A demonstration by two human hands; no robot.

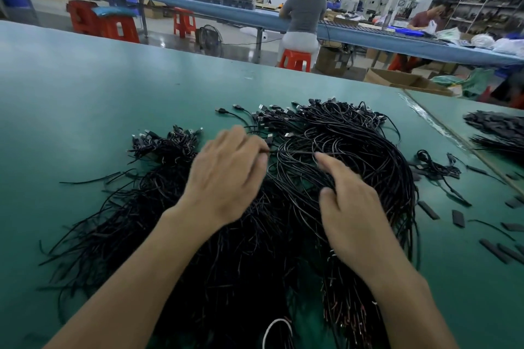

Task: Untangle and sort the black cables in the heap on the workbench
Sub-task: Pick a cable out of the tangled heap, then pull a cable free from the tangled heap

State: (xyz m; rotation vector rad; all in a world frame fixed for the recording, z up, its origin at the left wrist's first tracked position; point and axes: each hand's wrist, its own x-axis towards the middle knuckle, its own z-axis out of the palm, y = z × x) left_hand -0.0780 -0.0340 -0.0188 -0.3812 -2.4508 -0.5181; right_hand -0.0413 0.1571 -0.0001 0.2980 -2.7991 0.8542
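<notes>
Green workbench [85,122] is carrying the heap of black cables [354,150], thin glossy loops with plugs fanning along its far edge. Over the heap's middle your left hand [226,176] is pinching one strand [292,152]. Your right hand [354,215] is stretching its forefinger out, and its grip is unclear.

The black cables [348,150] lie in one wide tangled heap on the green table [85,99]. The thickest part, toward 1 o'clock, curls in big overlapping loops, with its plugs [272,115] bunched along the far rim at 12 o'clock. A smaller bundle [164,147] sits at 10 o'clock, plugs pointing away. Thin loose ends [85,238] splay flat toward 8 o'clock. At 6 o'clock the strands run straighter, some with reddish tips. One strand [292,152] stretches level, pinched by the left hand [226,176].
</notes>
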